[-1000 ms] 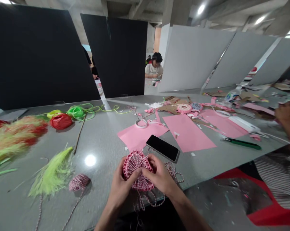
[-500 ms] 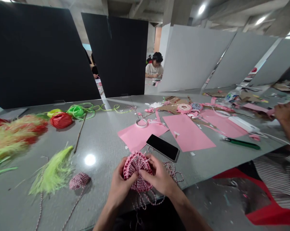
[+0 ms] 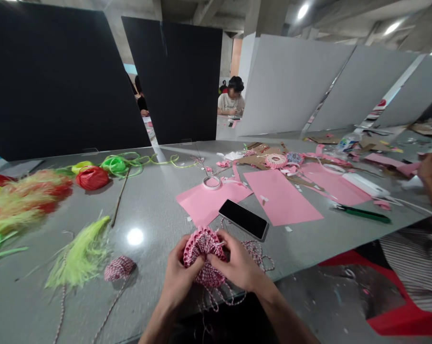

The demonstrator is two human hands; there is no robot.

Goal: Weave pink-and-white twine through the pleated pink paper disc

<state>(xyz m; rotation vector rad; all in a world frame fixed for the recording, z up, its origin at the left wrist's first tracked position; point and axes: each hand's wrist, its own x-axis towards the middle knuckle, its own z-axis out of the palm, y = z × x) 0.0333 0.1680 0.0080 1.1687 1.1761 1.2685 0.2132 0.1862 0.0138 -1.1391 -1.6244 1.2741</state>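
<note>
A round pink disc (image 3: pixel 206 272) wound with pink-and-white cord is held over the table's front edge. My left hand (image 3: pixel 185 267) grips its left side, and my right hand (image 3: pixel 233 263) grips its right side. Both thumbs press near the disc's centre. Loose cord (image 3: pixel 255 253) lies beside my right hand, and more strands hang below the disc. Just beyond it lies a black phone (image 3: pixel 243 219). To the left sits a small ball of the same cord (image 3: pixel 118 268).
Pink sheets (image 3: pixel 282 198), a tape roll (image 3: pixel 212 182) and a green cutter (image 3: pixel 362 214) lie ahead. Red twine (image 3: pixel 92 177) and yellow-green fringe (image 3: pixel 78 253) are at left. Dark and pale panels line the back. Another person's hand (image 3: pixel 431 167) is at far right.
Both hands keep their hold on the disc, whose wound face looks slightly more pinched in at the centre. The other person's hand at the far right has shifted a little.
</note>
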